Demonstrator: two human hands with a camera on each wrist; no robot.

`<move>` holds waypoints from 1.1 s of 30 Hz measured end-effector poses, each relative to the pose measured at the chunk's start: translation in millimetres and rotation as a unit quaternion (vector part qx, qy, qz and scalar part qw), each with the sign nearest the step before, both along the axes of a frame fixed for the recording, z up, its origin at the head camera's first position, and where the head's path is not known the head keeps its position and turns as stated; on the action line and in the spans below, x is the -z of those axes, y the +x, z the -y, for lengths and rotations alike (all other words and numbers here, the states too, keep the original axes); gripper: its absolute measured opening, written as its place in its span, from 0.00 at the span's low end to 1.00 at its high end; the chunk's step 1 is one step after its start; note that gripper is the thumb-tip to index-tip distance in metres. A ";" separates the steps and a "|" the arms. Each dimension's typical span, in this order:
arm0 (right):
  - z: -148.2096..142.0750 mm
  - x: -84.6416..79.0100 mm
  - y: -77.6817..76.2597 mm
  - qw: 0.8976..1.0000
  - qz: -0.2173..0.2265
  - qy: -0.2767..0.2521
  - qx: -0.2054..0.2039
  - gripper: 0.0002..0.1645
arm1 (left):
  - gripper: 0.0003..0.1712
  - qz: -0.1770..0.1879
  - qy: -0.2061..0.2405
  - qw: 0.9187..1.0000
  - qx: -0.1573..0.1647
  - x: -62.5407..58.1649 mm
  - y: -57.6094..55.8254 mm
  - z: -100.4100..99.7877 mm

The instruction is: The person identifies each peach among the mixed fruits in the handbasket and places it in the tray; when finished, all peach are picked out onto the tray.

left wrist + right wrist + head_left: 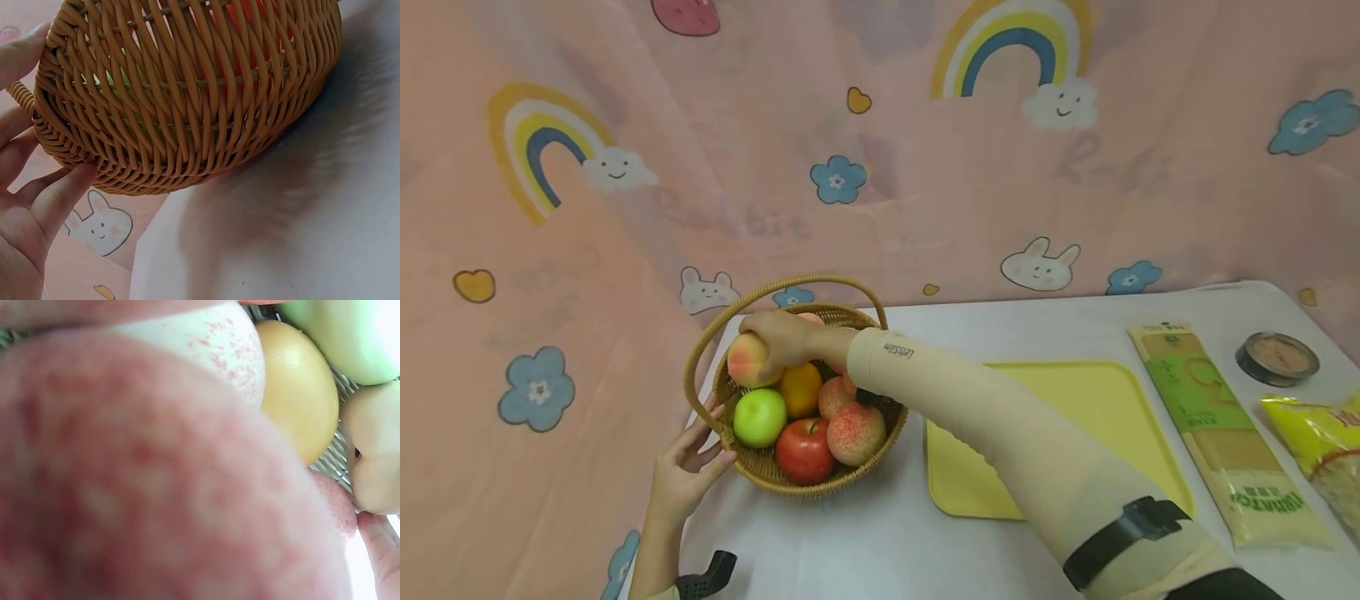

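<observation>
A wicker basket (808,492) with an arched handle holds a green apple (760,418), a red apple (806,452), an orange (800,389) and several peaches (856,434). My right hand (782,337) reaches over the basket and grips a peach (747,360) at its left side. At the basket's left edge, my left hand (681,479) holds the wall near the handle's base. The left wrist view shows its thumb and fingers against the wicker (181,106). A blurred reddish surface fills much of the right wrist view, beside the orange (300,394).
Right of the basket lies a yellow tray (1060,442), partly covered by my right forearm. Farther right are a green-labelled noodle pack (1217,433), a round flat container (1277,358) and a yellow bag (1318,442). A patterned pink cloth (887,225) hangs behind the white table.
</observation>
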State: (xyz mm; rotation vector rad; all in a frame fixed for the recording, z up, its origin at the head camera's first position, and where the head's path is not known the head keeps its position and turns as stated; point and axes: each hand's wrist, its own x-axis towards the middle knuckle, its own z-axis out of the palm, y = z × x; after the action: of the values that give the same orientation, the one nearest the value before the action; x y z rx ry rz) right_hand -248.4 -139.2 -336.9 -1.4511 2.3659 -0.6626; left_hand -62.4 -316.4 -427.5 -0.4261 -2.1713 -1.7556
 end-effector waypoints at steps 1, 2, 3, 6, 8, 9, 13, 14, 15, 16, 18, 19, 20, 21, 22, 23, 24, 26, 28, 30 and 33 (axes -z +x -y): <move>-2.0 -1.2 0.4 1.000 0.004 -0.001 0.003 0.38 | 0.32 -0.002 0.000 1.000 0.003 0.2 -0.5 -0.2; -4.0 -3.0 1.0 1.000 0.007 -0.003 0.007 0.40 | 0.32 -0.007 0.001 1.000 0.008 0.5 -1.4 -0.2; -6.2 -4.9 1.5 1.000 0.008 -0.006 0.011 0.41 | 0.32 -0.013 0.002 1.000 0.013 0.7 -2.2 -0.3; -11.9 -10.1 2.6 0.999 0.016 -0.021 0.020 0.43 | 0.32 -0.031 0.014 0.999 0.035 0.5 -4.8 -0.5; -15.7 -14.5 3.9 0.999 0.021 -0.031 0.025 0.43 | 0.33 -0.038 0.024 0.998 0.043 -0.2 -6.2 -0.7; -17.8 -16.9 4.7 0.999 0.026 -0.035 0.028 0.44 | 0.33 -0.039 0.025 0.998 0.045 -0.7 -6.7 -0.8; -27.9 -27.1 9.7 0.997 0.047 -0.048 0.043 0.45 | 0.34 -0.040 0.024 0.998 0.034 -1.6 -7.9 -0.4; -30.6 -29.5 11.1 0.996 0.052 -0.052 0.044 0.45 | 0.33 -0.039 0.022 0.999 0.030 -1.6 -7.8 0.0; -33.3 -31.4 12.6 0.996 0.057 -0.056 0.044 0.45 | 0.34 -0.038 0.019 0.999 0.024 -1.7 -7.4 0.3; -35.9 -32.9 14.0 0.996 0.058 -0.060 0.042 0.45 | 0.34 -0.036 0.019 0.999 0.018 -1.6 -6.9 0.8; -40.4 -35.3 17.1 0.996 0.053 -0.068 0.035 0.44 | 0.35 -0.031 0.014 0.999 0.011 -2.0 -5.5 1.5; -42.4 -35.9 18.7 0.996 0.049 -0.073 0.031 0.44 | 0.35 -0.029 0.012 0.999 0.009 -2.3 -4.8 1.8; -44.6 -36.8 20.6 0.996 0.045 -0.075 0.028 0.44 | 0.35 -0.025 0.010 1.000 0.007 -2.9 -4.1 1.7; -47.1 -37.6 22.6 0.996 0.041 -0.076 0.025 0.44 | 0.35 -0.022 0.007 1.000 0.003 -3.3 -3.4 1.6; -50.0 -38.5 24.9 0.996 0.039 -0.076 0.025 0.45 | 0.35 -0.022 0.004 1.000 0.002 -3.7 -2.9 1.5; -53.0 -39.5 27.3 0.996 0.038 -0.077 0.026 0.45 | 0.35 -0.021 0.003 1.000 0.000 -4.1 -2.4 1.0; -56.5 -40.8 30.0 0.996 0.035 -0.076 0.027 0.45 | 0.34 -0.025 0.006 1.000 0.003 -4.4 -2.1 0.5; -64.5 -42.9 35.2 0.996 0.030 -0.076 0.032 0.45 | 0.35 -0.026 0.007 1.000 -0.003 -4.6 -1.4 -0.5; -74.2 -44.1 40.2 0.995 0.024 -0.083 0.040 0.45 | 0.35 -0.031 0.009 0.999 0.000 -4.4 -1.1 -1.4; -85.1 -44.1 44.7 0.994 0.025 -0.099 0.046 0.44 | 0.35 -0.035 0.010 0.999 0.005 -3.5 -1.0 -1.4; -105.0 -41.7 51.5 0.987 0.060 -0.137 0.053 0.43 | 0.36 -0.032 -0.004 0.999 0.004 -2.0 -0.1 -1.0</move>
State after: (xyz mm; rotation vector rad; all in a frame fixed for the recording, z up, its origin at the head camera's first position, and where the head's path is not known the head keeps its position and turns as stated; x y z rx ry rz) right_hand -196.9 -34.2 -295.2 -1.3496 2.3422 -1.1072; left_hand -62.4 -315.4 -425.5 -0.4857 -2.1358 -1.7141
